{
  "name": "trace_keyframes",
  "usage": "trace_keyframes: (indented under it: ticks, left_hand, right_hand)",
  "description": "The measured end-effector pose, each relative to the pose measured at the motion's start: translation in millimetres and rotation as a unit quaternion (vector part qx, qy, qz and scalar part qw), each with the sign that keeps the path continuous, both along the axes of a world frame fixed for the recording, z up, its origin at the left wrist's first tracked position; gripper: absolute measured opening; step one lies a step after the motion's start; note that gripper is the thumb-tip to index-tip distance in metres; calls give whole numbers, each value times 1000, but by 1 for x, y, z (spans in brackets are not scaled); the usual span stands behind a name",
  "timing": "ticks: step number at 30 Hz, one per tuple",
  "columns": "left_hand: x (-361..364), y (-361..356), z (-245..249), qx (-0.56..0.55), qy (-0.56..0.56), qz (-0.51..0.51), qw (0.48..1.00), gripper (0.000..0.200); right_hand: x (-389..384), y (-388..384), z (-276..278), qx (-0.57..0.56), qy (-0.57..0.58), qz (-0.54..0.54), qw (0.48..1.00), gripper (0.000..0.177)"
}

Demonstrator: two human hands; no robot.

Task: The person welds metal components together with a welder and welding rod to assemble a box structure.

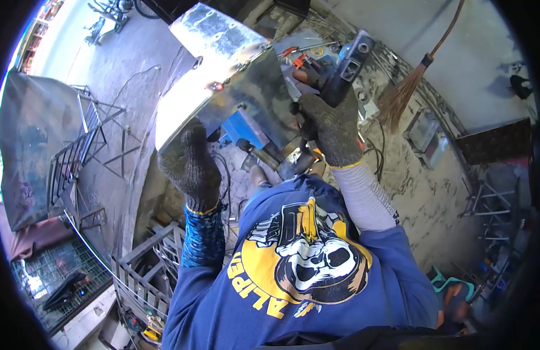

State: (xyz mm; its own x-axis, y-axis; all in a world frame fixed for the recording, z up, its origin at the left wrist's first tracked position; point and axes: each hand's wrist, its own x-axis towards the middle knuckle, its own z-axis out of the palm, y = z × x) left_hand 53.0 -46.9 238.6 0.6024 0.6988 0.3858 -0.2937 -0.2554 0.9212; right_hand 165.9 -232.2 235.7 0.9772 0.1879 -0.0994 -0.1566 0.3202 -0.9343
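Observation:
My left hand [191,163], in a dark knitted glove, grips the lower left edge of a bent, shiny sheet-metal piece [244,81]. Its fingertips are partly hidden by the metal. A small orange-red glow shows on the bend. My right hand [334,128], gloved alike, is closed around a black power tool [347,67] at the right of the metal. The tool's block-like end points up and away; its working end is hidden. Under the metal, a blue metal part [244,127] and dark clamp-like hardware are partly covered.
A straw broom [401,96] leans at the upper right. Orange-red tools [302,60] lie behind the metal. Cables [223,175] run along the dusty floor. Metal frames [141,268] stand at the left, near a grey sheet [34,146]. A dark board [494,141] is at the right.

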Motion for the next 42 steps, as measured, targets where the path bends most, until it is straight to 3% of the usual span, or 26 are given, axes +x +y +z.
trace_keyframes:
  ticks: [2, 4, 10, 13, 17, 22, 24, 29, 32, 34, 36, 38, 42]
  left_hand:
    - [0, -3, -2, -15, -22, -30, 999, 30]
    - [-1, -10, -2, -35, -30, -24, 999, 28]
    - [-14, -7, -4, -99, -88, -75, 988, 23]
    - [-16, -9, -9, -102, -67, -92, 988, 32]
    - [-37, 3, -28, -5, 92, -81, 992, 20]
    - [-38, 8, -31, 0, 105, -79, 991, 33]
    - [-41, 3, -9, -172, 109, -113, 973, 39]
    - [-43, 14, -9, -165, 47, -106, 979, 39]
    - [-44, 11, -5, -134, 123, -76, 980, 43]
    - [-50, 7, -12, -165, 96, -76, 979, 44]
    - [-53, 7, -14, -195, 70, -75, 975, 44]
    - [-54, 9, -9, -64, 105, -98, 988, 51]
    - [-49, 3, -2, -112, 107, -109, 982, 49]
  right_hand:
    - [-3, 5, -7, 33, 4, -7, 999, 26]
    - [-4, 8, -13, -32, 42, 56, 997, 34]
    - [-9, 24, -27, 27, 13, -25, 999, 29]
    - [-9, 26, -44, 17, -30, -15, 999, 26]
    - [-9, 30, -58, 21, 13, 21, 999, 29]
    - [-6, 32, -52, 42, 13, 42, 998, 27]
    - [-7, 30, -53, 43, 20, 50, 998, 28]
    - [-6, 27, -62, -4, -39, -4, 999, 26]
    - [2, 2, -51, -79, -22, 31, 996, 29]
    - [15, -28, -53, -129, -101, -43, 985, 29]
    - [23, -60, -27, 37, -88, 25, 995, 29]
    - [30, -91, -3, 67, -69, 40, 995, 38]
    - [25, -128, 48, -19, -124, 54, 991, 46]
